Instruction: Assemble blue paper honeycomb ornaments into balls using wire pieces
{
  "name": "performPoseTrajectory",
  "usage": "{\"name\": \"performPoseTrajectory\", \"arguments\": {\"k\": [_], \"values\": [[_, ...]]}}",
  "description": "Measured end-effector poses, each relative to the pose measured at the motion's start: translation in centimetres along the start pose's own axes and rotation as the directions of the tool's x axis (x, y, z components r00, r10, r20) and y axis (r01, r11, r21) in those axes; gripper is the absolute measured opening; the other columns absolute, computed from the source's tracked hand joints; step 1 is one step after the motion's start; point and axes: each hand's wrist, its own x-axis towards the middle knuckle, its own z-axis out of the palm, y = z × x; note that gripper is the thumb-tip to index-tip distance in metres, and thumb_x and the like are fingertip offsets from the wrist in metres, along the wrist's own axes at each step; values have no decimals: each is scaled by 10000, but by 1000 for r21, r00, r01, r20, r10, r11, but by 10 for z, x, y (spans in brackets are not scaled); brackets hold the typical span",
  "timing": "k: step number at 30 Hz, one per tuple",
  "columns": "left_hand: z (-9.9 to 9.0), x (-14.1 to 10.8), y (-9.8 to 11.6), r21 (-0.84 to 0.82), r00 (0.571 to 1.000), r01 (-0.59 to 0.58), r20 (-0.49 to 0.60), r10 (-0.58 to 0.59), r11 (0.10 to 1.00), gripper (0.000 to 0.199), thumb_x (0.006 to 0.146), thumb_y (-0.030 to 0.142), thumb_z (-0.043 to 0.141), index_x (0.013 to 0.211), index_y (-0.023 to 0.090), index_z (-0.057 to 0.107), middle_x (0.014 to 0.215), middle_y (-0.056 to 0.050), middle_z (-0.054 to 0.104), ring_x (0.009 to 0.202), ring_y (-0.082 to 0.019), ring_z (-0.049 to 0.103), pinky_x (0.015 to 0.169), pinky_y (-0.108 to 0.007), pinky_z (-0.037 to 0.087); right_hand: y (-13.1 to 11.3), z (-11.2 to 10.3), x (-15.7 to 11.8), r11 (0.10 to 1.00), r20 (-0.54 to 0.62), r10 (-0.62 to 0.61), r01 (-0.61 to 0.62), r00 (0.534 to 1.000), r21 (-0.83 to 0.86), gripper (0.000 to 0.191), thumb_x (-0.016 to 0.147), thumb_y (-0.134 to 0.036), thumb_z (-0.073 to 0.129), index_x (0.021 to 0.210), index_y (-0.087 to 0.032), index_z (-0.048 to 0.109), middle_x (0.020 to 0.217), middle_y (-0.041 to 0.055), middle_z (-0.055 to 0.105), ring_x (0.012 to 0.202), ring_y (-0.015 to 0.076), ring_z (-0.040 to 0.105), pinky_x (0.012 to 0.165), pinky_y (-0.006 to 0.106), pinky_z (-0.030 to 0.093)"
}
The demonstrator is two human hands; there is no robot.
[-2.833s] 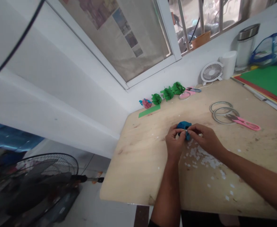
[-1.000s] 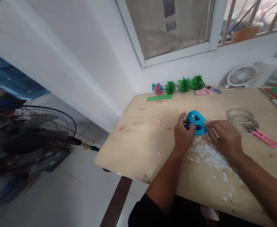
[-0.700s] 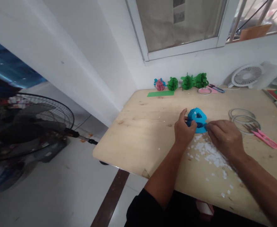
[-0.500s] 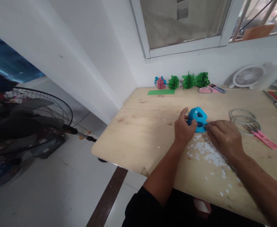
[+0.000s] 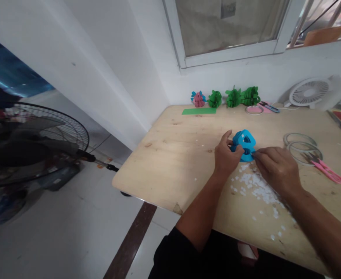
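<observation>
- Head cam: blue paper piece [image 5: 247,140], layered & curved w/ roughly triangular cut-out, R of frame ctr.
- L hand [image 5: 228,155]: thumb & fingers clamped on its L side.
- R hand [image 5: 278,166]: fingertips pinch its lower R edge; exact grip hidden.
- White bits [image 5: 259,188], flat & tiny, scattered just below, lower R of ctr.
- Tabletop [image 5: 170,155]: pale wood, knotty grain.
- Rings [image 5: 304,142], thin, round, greyish, overlapping, R side; pink-handled snips [image 5: 321,166] w/ blades at one.
- Upper R of ctr: ruffled green paper shapes [image 5: 233,98], in a row; flat green strip [image 5: 198,111] to their L.
</observation>
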Motion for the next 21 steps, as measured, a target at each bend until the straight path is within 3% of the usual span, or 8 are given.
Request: {"name": "performPoseTrajectory", "arguments": {"k": [7,9,11,13,15,17,19,21], "values": [[0,1,-2,-118,999,47,3,-47,992,612,753,160,681,1356,156,576,824,-10,692,690,-125,640,650,-220,503,-5,-1,1,999,18,33,-33,999,19,88,909,-165,604,888,-169,689,868,101,727,793,231,613,710,367,444],[0,2,-2,-194,997,72,17,-70,978,589,764,154,667,1346,154,581,816,-6,683,682,-118,648,623,-202,490,-8,-2,0,989,1,110,-109,994,102,84,906,-187,606,906,-182,690,873,96,731,812,239,632,729,380,465],[0,2,-3,-270,996,88,39,-80,959,576,774,153,657,1345,148,577,822,-7,679,681,-117,662,608,-192,481,-11,-2,-1,934,-20,283,-271,959,231,99,913,-227,594,924,-206,690,887,87,734,837,241,655,746,385,491],[1,1,-3,-339,995,92,62,-76,936,577,785,161,651,1354,141,563,842,-15,680,688,-125,681,618,-200,495,-13,-2,-2,786,6,535,-500,845,363,136,917,-295,588,969,-222,690,921,82,736,860,243,675,733,379,516],[2,-1,-3,-384,996,83,72,-60,920,583,791,178,655,1364,152,550,875,-24,690,700,-137,700,645,-220,523,-13,-1,-3,542,106,741,-685,663,487,212,905,-385,602,1019,-232,694,953,77,742,875,245,691,733,377,537],[4,-4,-3,-392,997,59,71,-34,918,600,789,200,673,1374,177,541,928,-34,704,708,-143,712,659,-232,543,-11,0,-3,285,270,815,-760,513,584,295,875,-482,626,1016,-237,712,956,70,752,874,247,697,764,387,551],[6,-7,-3,-370,997,28,73,0,929,615,791,214,678,1388,199,531,982,-41,709,725,-141,718,676,-236,554,-10,1,-2,83,452,772,-775,448,626,357,840,-557,652,975,-238,736,941,64,757,856,239,693,773,380,557],[7,-10,-4,-337,997,-2,76,29,942,615,796,219,673,1393,214,528,1014,-42,706,765,-143,721,702,-239,562,-9,2,-1,-44,582,695,-783,422,621,406,806,-602,680,961,-233,749,917,59,753,819,223,680,731,353,555]]}}
